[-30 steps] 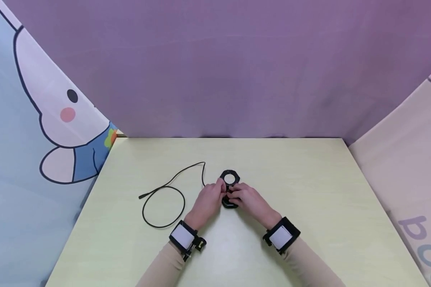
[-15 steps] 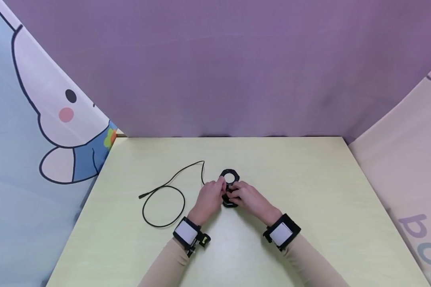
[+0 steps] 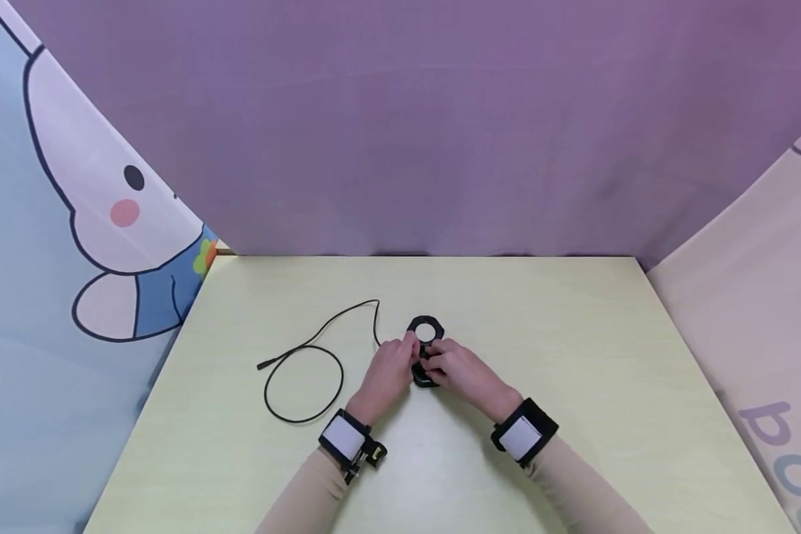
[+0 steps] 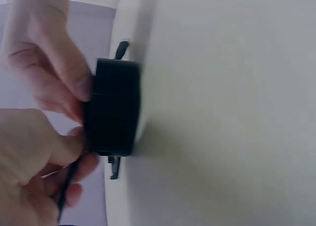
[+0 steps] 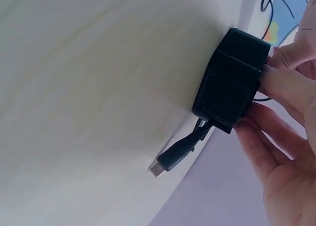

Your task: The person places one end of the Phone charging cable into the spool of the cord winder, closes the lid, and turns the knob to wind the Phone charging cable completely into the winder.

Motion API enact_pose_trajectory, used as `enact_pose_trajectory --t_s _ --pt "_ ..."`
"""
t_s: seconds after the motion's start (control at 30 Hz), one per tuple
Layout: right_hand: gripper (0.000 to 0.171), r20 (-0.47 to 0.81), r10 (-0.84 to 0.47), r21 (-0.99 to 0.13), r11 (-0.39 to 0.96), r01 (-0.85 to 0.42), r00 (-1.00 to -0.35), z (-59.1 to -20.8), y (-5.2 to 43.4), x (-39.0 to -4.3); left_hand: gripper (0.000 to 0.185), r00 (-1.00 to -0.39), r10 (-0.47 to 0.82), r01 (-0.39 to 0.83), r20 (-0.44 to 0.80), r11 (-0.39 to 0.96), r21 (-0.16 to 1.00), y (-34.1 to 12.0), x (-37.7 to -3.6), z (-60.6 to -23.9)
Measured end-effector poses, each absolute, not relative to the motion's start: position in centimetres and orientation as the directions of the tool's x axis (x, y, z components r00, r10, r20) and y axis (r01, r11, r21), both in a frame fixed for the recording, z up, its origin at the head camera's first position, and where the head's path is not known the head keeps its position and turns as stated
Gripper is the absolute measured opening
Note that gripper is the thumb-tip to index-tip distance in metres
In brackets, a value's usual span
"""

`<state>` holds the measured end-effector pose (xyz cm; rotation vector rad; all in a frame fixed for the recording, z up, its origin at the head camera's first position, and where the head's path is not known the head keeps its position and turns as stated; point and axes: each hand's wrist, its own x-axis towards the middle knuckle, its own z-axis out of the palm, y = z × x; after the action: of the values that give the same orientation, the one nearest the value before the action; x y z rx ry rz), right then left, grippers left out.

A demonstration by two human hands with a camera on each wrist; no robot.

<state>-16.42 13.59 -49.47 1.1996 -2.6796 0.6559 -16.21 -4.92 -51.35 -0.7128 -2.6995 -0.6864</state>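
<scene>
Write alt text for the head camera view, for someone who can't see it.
Both hands, left hand and right hand, grip a small black device with a white round face on a pale yellow table. A black cable loops to the left.

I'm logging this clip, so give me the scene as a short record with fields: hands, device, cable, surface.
hands: left hand and right hand both pinch the black device, meeting over it
device: black device with a round white-centred ring, resting on the table
cable: black cable looped on the table left of the hands
surface: pale yellow-green table
</scene>
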Motion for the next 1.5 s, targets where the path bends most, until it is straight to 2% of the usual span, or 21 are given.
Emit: enact_pose_trajectory --t_s 0.17,0.37,0.47,0.57,0.7,0.83,1.1,1.17,1.33,1.5 --pt "0.007 0.29 -0.688 -0.283 0.602 -0.747 -0.665 -49.5 13.5 -16.6 0.022 -0.822 0.396 0.543 0.409 0.76 0.357 -5.0 -16.0 -52.0" --pt "0.012 0.297 -0.716 -0.22 0.592 -0.775 -0.632 -49.6 13.3 -16.5 0.023 -0.843 0.377 0.512 0.385 0.781 0.358 -4.9 -15.8 -52.2" --pt "0.011 0.311 -0.718 -0.203 0.59 -0.782 -0.623 -49.6 13.3 -16.5 0.014 -0.848 0.365 0.502 0.384 0.787 0.36 -4.9 -15.7 -52.1" --pt "0.01 0.31 -0.709 -0.211 0.598 -0.773 -0.633 -49.6 13.3 -16.4 0.004 -0.846 0.363 0.501 0.39 0.791 0.351 -4.9 -15.6 -52.2" --pt "0.01 0.271 -0.689 -0.238 0.628 -0.741 -0.672 -49.4 13.4 -16.3 0.004 -0.845 0.384 0.512 0.373 0.784 0.351 -5.0 -15.7 -52.1" --pt "0.01 0.253 -0.689 -0.239 0.636 -0.734 -0.679 -49.3 13.4 -16.4 0.005 -0.858 0.393 0.504 0.331 0.77 0.393 -5.4 -15.7 -51.8" --pt "0.01 0.257 -0.692 -0.262 0.622 -0.738 -0.675 -49.3 13.2 -16.4 0.003 -0.836 0.408 0.497 0.366 0.846 0.191 -6.2 -15.4 -51.6" --pt "0.011 0.257 -0.691 -0.265 0.622 -0.737 -0.676 -49.3 13.2 -16.3 0.004 -0.844 0.398 0.49 0.36 0.845 0.215 -6.2 -15.3 -51.7" --pt "0.009 0.253 -0.683 -0.271 0.63 -0.727 -0.686 -49.3 13.1 -16.3 0.004 -0.888 0.319 0.436 0.33 0.811 0.389 -6.2 -15.1 -51.9" --pt "0.01 0.247 -0.674 -0.275 0.641 -0.717 -0.697 -49.2 13.1 -16.1 0.006 -0.933 0.242 0.35 0.267 0.787 0.509 -6.1 -15.2 -51.8"
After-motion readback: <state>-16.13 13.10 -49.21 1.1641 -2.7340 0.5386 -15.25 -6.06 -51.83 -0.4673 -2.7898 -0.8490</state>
